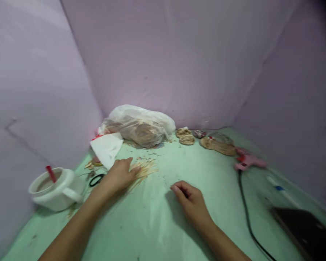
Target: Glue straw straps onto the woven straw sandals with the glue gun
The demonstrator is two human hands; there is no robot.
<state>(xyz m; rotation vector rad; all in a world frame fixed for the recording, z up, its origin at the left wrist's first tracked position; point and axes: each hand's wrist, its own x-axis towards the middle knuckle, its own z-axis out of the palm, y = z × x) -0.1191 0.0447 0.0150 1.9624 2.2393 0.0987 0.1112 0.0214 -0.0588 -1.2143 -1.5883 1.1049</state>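
Observation:
My left hand lies over a loose bunch of thin pale straw-like strips, its thumb and index finger apart and its other fingers partly hidden. Above the green tabletop, my right hand is curled, thumb and fingertips pressed together; anything inside it is too small or hidden to make out. Beside my left wrist is the black handle loop of what looks like scissors. A white sheet of paper or cloth sits just behind my left hand.
A white pot holding a red stick stands at left. Behind are a filled plastic bag, tan woven pieces and a sole-shaped piece. At right lie a pink glue gun, its black cord and a dark flat object.

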